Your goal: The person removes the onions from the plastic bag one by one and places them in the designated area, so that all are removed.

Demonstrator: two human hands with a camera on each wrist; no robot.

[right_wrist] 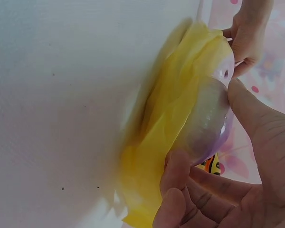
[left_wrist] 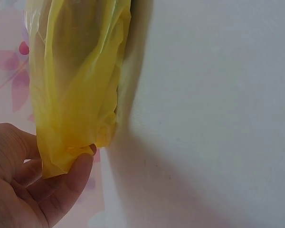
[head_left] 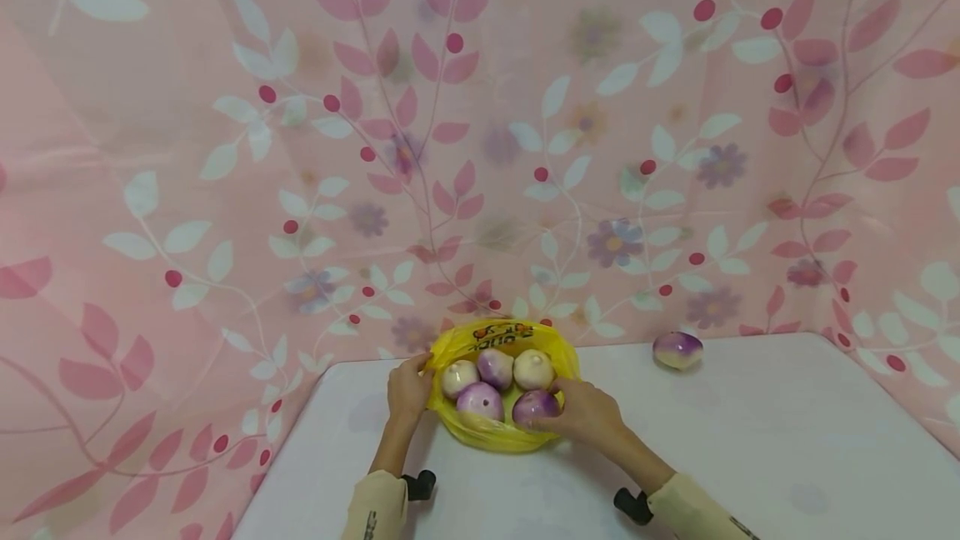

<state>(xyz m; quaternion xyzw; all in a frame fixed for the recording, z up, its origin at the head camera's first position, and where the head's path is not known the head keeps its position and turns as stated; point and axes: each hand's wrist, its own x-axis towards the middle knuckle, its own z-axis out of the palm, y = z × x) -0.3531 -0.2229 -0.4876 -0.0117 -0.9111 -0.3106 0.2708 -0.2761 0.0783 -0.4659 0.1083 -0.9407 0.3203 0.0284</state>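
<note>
A yellow plastic bag sits with its mouth spread wide on the white table, towards the far edge, dark lettering showing on its far wall. The left hand pinches a fold of the bag's left edge between thumb and fingers. The right hand, well apart from the left, grips the near right turnip inside the bag, its digits on either side of the purple-and-white skin. Four more turnips share the bag: a mostly white one at the far left, a purple-topped one in the far middle, a pale one at the far right and a purple one at the near left, a small dark spot on it. A lone turnip lies on the table well to the right of the bag, near the far edge. Cream sleeves cover both forearms, and behind the table hangs a pink floral cloth
</note>
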